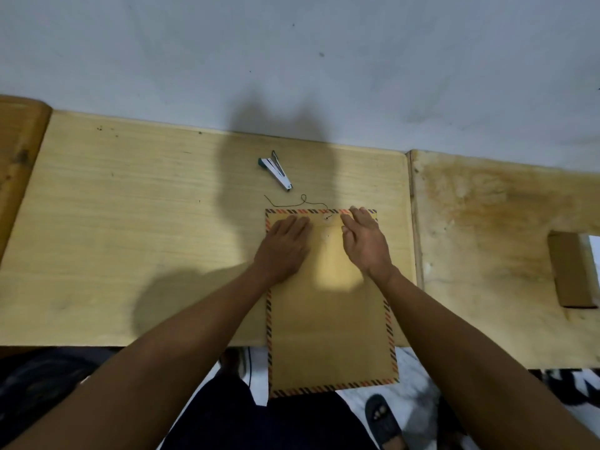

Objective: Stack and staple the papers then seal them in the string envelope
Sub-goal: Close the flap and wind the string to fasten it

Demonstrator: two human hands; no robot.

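Note:
A brown string envelope (331, 326) with a striped border lies on the wooden table (130, 222), its near end hanging over the front edge. Its flap is folded down at the far end. My left hand (284, 248) rests flat on the flap's left part. My right hand (365, 241) presses the flap's right part with straight fingers. Between the hands sits the round button (325, 218), and the thin dark string (300, 201) trails loose on the table beyond the envelope. A white and teal stapler (276, 171) lies farther back. The papers are not visible.
A second, stained table (493, 228) adjoins on the right, with a brown cardboard piece (571, 271) at its cut-out. A white wall rises behind. Below the table edge are my legs and a dark sandal (384, 423) on the floor.

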